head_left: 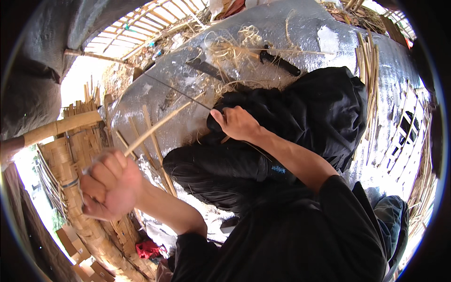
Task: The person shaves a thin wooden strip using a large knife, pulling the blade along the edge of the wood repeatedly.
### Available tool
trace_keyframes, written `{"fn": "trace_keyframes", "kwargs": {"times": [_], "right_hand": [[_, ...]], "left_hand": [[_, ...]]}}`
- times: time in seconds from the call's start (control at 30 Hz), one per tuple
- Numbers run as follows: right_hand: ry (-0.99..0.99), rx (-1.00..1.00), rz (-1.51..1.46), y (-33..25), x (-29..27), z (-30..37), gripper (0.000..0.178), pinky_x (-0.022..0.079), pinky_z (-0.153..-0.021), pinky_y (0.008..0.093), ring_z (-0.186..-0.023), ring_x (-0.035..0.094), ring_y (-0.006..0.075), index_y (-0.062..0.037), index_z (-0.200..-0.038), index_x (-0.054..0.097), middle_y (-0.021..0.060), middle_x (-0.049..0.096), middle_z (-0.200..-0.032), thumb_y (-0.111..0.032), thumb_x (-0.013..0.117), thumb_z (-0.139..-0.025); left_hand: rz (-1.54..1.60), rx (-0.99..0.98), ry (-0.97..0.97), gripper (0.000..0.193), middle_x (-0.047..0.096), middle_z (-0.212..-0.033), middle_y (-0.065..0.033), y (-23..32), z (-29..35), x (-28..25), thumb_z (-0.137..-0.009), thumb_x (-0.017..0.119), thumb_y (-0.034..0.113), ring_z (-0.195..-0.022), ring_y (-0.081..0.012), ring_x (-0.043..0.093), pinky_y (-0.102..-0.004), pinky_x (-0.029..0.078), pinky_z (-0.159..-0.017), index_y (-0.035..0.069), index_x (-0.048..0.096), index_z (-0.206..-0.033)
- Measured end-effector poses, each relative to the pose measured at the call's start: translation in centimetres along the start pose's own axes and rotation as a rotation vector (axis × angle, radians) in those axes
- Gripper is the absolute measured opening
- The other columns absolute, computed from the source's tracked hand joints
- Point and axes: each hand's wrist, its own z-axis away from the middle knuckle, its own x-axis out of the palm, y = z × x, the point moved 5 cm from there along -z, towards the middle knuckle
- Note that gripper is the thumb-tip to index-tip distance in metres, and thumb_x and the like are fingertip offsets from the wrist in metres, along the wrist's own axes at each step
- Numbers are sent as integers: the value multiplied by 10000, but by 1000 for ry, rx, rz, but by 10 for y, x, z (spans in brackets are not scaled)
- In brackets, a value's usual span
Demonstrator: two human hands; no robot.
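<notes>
My left hand [112,185], a little blurred, is closed in a fist around a pale bamboo strip [162,123]. The strip slants up and right from the fist, its far end a short way left of my other hand. Over my black-trousered knees, my right hand [238,123] is closed at the near end of a long, thin, dark tool [176,88], perhaps a knife seen edge-on. Its line runs up and left from the thumb; the grip is mostly hidden by the fingers. Strip and dark tool look apart, though their depth is hard to judge.
Pale shavings [235,51] lie on a silver sheet [324,19], beside a flat dark blade [206,69] and a black-handled tool [282,63]. Bamboo strips [369,75] lie at right near an open lattice [404,124]. More strips [152,134] lean left of my knees, near a bamboo wall [63,164].
</notes>
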Motion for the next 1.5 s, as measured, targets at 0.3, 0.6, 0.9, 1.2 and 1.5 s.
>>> {"fn": "trace_keyframes", "kwargs": {"times": [0.3, 0.6, 0.9, 1.2, 1.5], "right_hand": [[33, -90, -158, -37, 9, 17, 542, 494, -559, 493, -577, 595, 450, 26, -747, 612, 254, 582, -600, -414, 471, -1030], [-70, -121, -141, -83, -15, 25, 552, 519, -568, 531, -587, 619, 469, 20, -760, 617, 244, 595, -591, -448, 480, -1018], [-50, 86, 48, -29, -9, 13, 602, 560, -643, 527, -658, 659, 468, 11, -770, 654, 278, 629, -644, -503, 447, -1007], [262, -178, 208, 39, 5, 25, 396, 445, -436, 418, -458, 552, 400, -12, -728, 614, 163, 501, -492, -300, 584, -998], [-213, 407, -6, 75, 8, 28, 614, 535, -559, 487, -582, 652, 399, 34, -705, 650, 243, 617, -606, -472, 484, -1008]], "left_hand": [[-40, 24, 21, 387, 273, -538, 61, 14, 15, -16, -943, 453, 357, -474, -74, 202, -283, 164, -486, 187, 312, -625], [-138, 86, -30, 391, 280, -521, 60, 20, 31, -13, -938, 436, 333, -436, -65, 215, -273, 162, -445, 182, 326, -595], [-135, 122, -24, 390, 269, -520, 59, 11, 22, -3, -938, 429, 325, -431, -73, 206, -281, 179, -465, 180, 326, -591], [-119, 111, -67, 395, 265, -540, 52, 4, 8, 3, -944, 434, 358, -442, -76, 198, -284, 165, -454, 175, 327, -611], [-59, 58, -66, 408, 274, -544, 52, 4, 6, -6, -945, 449, 385, -464, -80, 206, -291, 168, -481, 174, 324, -619]]}}
